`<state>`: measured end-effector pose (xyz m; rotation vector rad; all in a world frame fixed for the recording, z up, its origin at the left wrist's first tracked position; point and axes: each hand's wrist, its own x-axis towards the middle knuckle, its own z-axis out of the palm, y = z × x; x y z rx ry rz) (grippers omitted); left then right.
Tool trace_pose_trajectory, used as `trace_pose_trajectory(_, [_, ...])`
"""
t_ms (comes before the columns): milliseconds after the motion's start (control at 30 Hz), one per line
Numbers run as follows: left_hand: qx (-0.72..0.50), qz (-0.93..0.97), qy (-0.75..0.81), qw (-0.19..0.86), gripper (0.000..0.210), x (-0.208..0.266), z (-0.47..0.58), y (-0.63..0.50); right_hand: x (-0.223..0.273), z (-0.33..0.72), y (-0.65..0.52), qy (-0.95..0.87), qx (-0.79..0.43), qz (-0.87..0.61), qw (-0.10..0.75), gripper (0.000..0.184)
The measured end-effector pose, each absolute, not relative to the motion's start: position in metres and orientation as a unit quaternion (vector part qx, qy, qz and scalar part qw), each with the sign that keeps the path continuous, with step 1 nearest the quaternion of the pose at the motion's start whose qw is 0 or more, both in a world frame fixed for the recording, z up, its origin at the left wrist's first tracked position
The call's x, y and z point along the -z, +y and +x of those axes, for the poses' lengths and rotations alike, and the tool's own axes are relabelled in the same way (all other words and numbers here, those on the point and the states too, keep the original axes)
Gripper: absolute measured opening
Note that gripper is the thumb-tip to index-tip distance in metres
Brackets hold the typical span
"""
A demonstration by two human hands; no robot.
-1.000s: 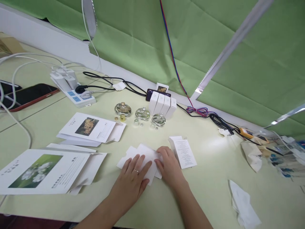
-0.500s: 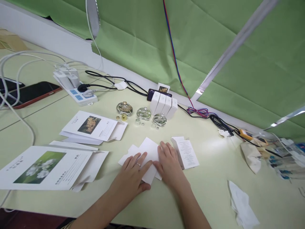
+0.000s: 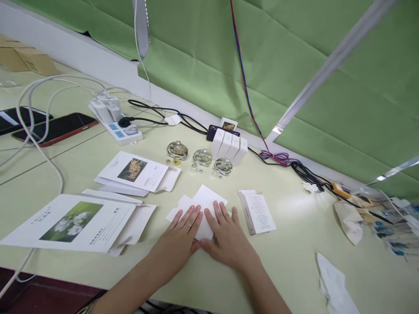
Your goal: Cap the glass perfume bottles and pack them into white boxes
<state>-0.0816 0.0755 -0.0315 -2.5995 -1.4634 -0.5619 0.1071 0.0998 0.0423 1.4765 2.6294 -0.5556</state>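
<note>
Under both palms, a white unfolded cardboard piece (image 3: 207, 195) with flaps lies flat on the table. My left hand (image 3: 180, 233), a ring on one finger, rests on its left part with fingers stretched out. My right hand (image 3: 225, 235) presses on its right part, fingers spread flat. Both hands hide much of the cardboard. To the right lies a flat printed carton (image 3: 258, 213) covered in small text. Beyond the hands stand three glass perfume bottles, a gold-toned one (image 3: 177, 150), a middle one (image 3: 202, 157) and a right one (image 3: 223, 166), with small caps in front.
Several small white boxes (image 3: 231, 146) stand behind the bottles, near a phone (image 3: 216, 132). Flattened flower-printed cartons, one orange (image 3: 139, 171) and one white-flowered (image 3: 78, 222), lie left. A power strip (image 3: 119, 133) with cables sits back left. A tissue (image 3: 335, 281) lies right.
My right hand has shifted down and left, spreading its fingers closer to my left hand. My left hand stays on the cardboard, its fingers straighter. The camera view has shifted slightly.
</note>
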Motion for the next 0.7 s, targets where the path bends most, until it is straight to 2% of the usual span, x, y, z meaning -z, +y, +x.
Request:
trace_pose_trajectory(100, [0.183, -0.839, -0.509, 0.052, 0.059, 0.034, -0.075, 0.082, -0.043, 0.099, 0.116, 0.857, 0.169, 0.487, 0.033, 0.069])
trace_pose_trajectory(300, [0.171, -0.809, -0.56, 0.055, 0.058, 0.034, -0.067, 0.099, -0.033, 0.079, 0.144, 0.855, 0.139, 0.5, 0.002, 0.053])
trace_pose_trajectory(700, [0.16, -0.802, -0.569, 0.088, 0.064, 0.023, -0.079, 0.091, -0.026, 0.062, 0.14, 0.861, 0.131, 0.49, -0.034, 0.054])
